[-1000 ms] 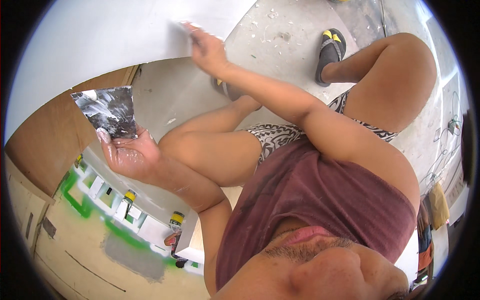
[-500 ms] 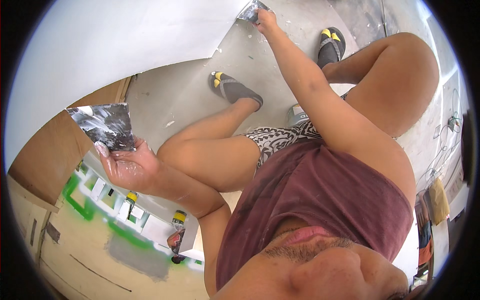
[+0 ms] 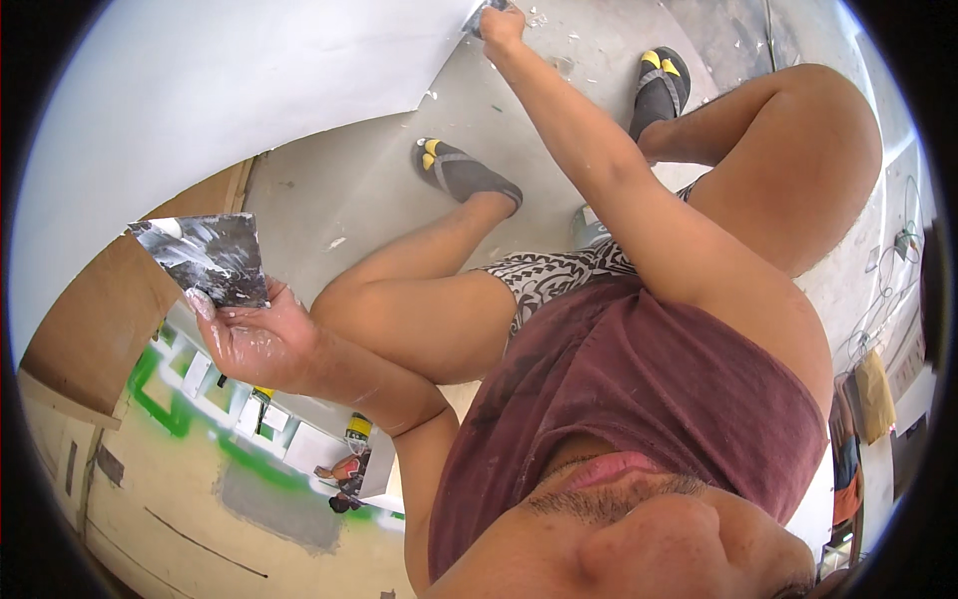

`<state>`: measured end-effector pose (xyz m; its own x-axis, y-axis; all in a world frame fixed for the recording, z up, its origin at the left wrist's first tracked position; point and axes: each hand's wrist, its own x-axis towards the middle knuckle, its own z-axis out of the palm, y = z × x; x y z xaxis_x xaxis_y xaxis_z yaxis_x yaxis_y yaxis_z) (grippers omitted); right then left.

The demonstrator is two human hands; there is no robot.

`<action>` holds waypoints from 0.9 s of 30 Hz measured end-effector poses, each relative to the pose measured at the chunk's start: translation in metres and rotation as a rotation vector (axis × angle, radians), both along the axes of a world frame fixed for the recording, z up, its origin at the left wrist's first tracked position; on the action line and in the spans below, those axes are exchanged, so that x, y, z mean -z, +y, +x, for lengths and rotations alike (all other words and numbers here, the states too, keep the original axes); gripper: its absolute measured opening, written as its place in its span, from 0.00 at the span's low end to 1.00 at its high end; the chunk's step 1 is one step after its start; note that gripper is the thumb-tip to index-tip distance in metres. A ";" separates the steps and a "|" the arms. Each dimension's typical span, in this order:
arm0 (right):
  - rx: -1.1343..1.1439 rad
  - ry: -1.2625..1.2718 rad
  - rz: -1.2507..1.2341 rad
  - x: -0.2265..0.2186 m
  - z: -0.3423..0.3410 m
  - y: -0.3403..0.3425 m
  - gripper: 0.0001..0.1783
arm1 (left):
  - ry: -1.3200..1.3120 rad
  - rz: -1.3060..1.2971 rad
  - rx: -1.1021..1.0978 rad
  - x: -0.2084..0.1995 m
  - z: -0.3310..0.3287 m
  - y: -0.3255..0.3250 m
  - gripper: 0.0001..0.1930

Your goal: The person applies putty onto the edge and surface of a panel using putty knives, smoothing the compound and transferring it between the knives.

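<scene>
At nine o'clock, the left hand (image 3: 261, 344) is clamped on a dark plate (image 3: 215, 265) smeared with white paste (image 3: 168, 230). At twelve, the right hand (image 3: 502, 28) grips a scraper (image 3: 475, 20) by the white panel's (image 3: 249, 90) edge. Tilting the plate could drop paste onto the floor (image 3: 344, 185); uneven pressure could gouge the panel.

Open room between white panel (image 3: 249, 90) and left knee (image 3: 349, 307), knee crowding left hand (image 3: 261, 341)

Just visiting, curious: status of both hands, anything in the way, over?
Left hand gripping white-smeared flat black plate. Right hand holding dark flat blade by edge of smooth white panel; contact unclear. Nothing visibly blocking.
</scene>
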<state>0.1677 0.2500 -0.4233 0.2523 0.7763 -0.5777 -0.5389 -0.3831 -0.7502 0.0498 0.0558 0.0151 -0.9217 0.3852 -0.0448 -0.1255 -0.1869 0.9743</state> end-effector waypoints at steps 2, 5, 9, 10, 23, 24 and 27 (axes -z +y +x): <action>-0.013 0.020 0.064 -0.005 0.006 -0.007 0.15 | 0.009 -0.009 0.046 0.001 -0.002 0.000 0.11; -0.044 -0.006 0.052 0.003 0.030 -0.020 0.17 | -0.003 -0.012 0.045 -0.002 -0.002 0.000 0.11; -0.079 0.242 -0.122 0.028 0.037 -0.011 0.23 | -0.039 0.016 0.006 -0.003 -0.002 0.001 0.11; -0.091 0.218 -0.105 0.032 0.033 -0.005 0.23 | -0.018 0.001 0.040 -0.002 -0.002 0.000 0.11; -0.092 -0.689 0.250 -0.194 -0.050 0.001 0.22 | -0.074 0.075 0.105 -0.002 -0.013 -0.021 0.13; -0.104 -0.742 0.312 -0.223 -0.056 -0.005 0.23 | -0.068 0.090 0.095 -0.003 -0.013 -0.020 0.13; -0.374 -0.792 0.379 -0.289 -0.072 -0.042 0.23 | -0.055 0.103 0.059 -0.004 -0.013 -0.021 0.13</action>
<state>0.0961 0.2077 -0.1342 0.1593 0.9864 -0.0391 0.2869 -0.0842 -0.9542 0.0366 0.0345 0.0193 -0.8947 0.4436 -0.0526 -0.1921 -0.2759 0.9418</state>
